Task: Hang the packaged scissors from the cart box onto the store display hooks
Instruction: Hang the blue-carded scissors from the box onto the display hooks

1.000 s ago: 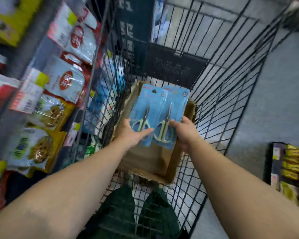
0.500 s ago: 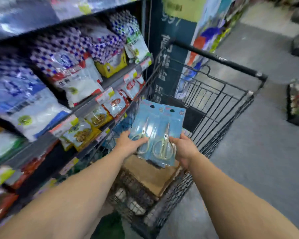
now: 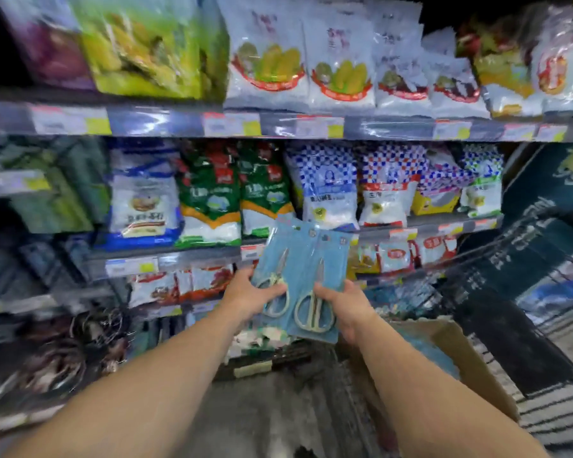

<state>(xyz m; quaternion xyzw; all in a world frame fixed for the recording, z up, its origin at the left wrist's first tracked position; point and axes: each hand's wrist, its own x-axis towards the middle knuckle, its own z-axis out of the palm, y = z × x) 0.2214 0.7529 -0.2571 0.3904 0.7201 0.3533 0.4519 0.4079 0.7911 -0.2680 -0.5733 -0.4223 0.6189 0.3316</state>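
Head view, heavy motion blur throughout. Far left: dark tangled items [image 3: 76,352] low beside the shelving, too blurred to identify. Store shelves [image 3: 278,127] run across the frame with price tags along the edges; bagged goods on all tiers, green bags [image 3: 235,196] mid-shelf, blue-and-white checkered bags [image 3: 328,183] to their right. Left hand [image 3: 250,297] raised in front of the lower shelf, thumb on the face of the left scissors pack [image 3: 278,269] and fingers behind it, gripping its lower edge near the handles. Pack is blue card, scissors blades pointing up, tilted slightly right. Overlapping it, the right scissors pack [image 3: 325,285] sits in front and a little lower, nearly upright. Right hand [image 3: 348,309] clamps its lower right edge, thumb on front over the card beside the handle loops. Both packs are held in the air, clear of the shelves. Lower right: cardboard box [image 3: 470,358] with open flap, inside the wire cart [image 3: 526,269].
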